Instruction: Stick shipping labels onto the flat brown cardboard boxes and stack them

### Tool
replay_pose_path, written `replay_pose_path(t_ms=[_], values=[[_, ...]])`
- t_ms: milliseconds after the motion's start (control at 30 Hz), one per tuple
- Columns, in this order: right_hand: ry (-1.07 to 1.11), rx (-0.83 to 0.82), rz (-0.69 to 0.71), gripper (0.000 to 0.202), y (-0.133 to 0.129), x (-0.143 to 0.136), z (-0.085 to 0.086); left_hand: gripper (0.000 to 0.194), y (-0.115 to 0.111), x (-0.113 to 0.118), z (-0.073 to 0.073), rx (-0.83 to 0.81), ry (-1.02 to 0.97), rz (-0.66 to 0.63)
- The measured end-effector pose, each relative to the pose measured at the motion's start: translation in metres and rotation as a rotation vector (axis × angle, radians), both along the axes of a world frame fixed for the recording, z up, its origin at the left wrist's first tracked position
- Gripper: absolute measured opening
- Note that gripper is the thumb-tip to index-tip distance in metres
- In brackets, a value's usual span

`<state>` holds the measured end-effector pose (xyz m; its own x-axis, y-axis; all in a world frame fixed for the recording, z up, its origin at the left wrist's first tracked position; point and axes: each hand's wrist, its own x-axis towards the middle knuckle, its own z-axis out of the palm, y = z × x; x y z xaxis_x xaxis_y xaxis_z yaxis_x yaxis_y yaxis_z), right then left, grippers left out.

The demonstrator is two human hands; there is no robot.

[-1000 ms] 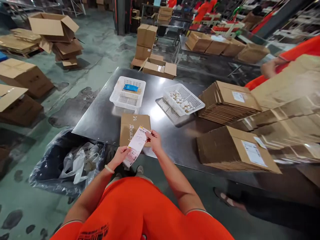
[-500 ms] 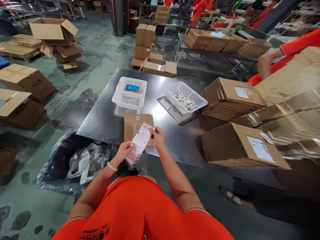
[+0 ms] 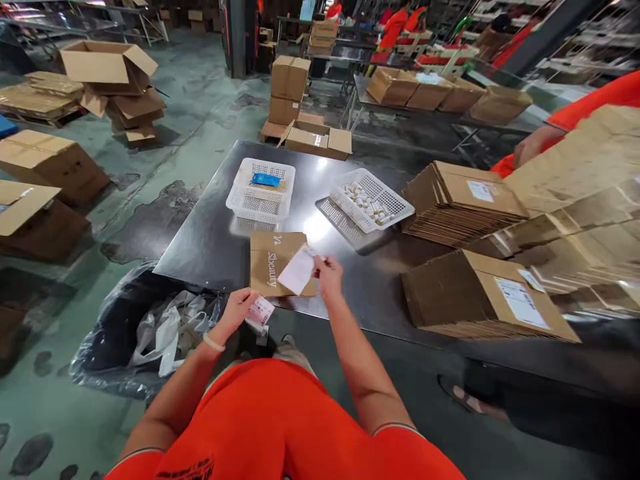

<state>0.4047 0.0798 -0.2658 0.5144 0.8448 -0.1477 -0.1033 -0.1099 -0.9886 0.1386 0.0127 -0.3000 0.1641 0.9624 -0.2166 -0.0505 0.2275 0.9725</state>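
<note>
A folded cardboard box [image 3: 263, 261] with white lettering lies at the front edge of the metal table [image 3: 215, 207]. Over it, my right hand [image 3: 329, 277] pinches a white shipping label [image 3: 297, 272] by its upper right corner; no print shows on the side I see. To the left, off the table's edge, my left hand [image 3: 238, 311] is closed on a printed strip of labels [image 3: 261, 311], part of which hangs below the fingers. The label and the strip are apart.
On the table stand a white basket [image 3: 287, 203] with a blue packet, and another basket [image 3: 400, 208] of small items. Stacks of folded boxes [image 3: 450, 283] fill the right side. A lined bin [image 3: 107, 333] with scraps stands left. A co-worker's arm [image 3: 545, 143] reaches in at right.
The label has come apart from the strip. My right hand moved slightly right and down with the label, my left hand slightly left with the strip. The co-worker's hand moved lower.
</note>
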Motion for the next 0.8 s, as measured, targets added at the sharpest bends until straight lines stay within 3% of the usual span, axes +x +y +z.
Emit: replay_pose_path(t_ms=[100, 200, 300, 433, 467, 533, 633, 733, 800], values=[[-0.126, 0.036, 0.308, 0.044, -0.003, -0.02, 0.0, 0.066, 0.008, 0.003, 0.004, -0.073, -0.076, -0.116], [-0.117, 0.031, 0.509, 0.041, -0.002, -0.044, -0.005, 0.052, 0.021, 0.014, 0.006, -0.123, -0.107, -0.142], [-0.056, -0.034, 0.594, 0.042, 0.002, -0.054, -0.018, 0.05, 0.034, 0.025, 0.005, -0.172, -0.122, 0.01], [0.055, -0.236, 0.815, 0.038, 0.021, -0.043, -0.042, 0.055, 0.051, 0.036, 0.0, -0.236, -0.226, 0.208], [0.079, -0.265, 0.821, 0.035, 0.033, -0.038, -0.045, 0.057, 0.056, 0.039, -0.002, -0.25, -0.238, 0.246], [0.098, -0.301, 0.704, 0.031, 0.072, -0.026, -0.047, 0.062, 0.065, 0.044, -0.005, -0.271, -0.244, 0.345], [0.096, -0.382, 0.501, 0.027, 0.158, -0.015, -0.039, 0.067, 0.075, 0.052, -0.012, -0.283, -0.194, 0.494], [0.086, -0.444, 0.491, 0.027, 0.244, -0.019, -0.037, 0.069, 0.073, 0.064, -0.02, -0.331, -0.167, 0.551], [0.07, -0.453, 0.508, 0.026, 0.285, -0.026, -0.042, 0.075, 0.065, 0.075, -0.024, -0.391, -0.201, 0.56]])
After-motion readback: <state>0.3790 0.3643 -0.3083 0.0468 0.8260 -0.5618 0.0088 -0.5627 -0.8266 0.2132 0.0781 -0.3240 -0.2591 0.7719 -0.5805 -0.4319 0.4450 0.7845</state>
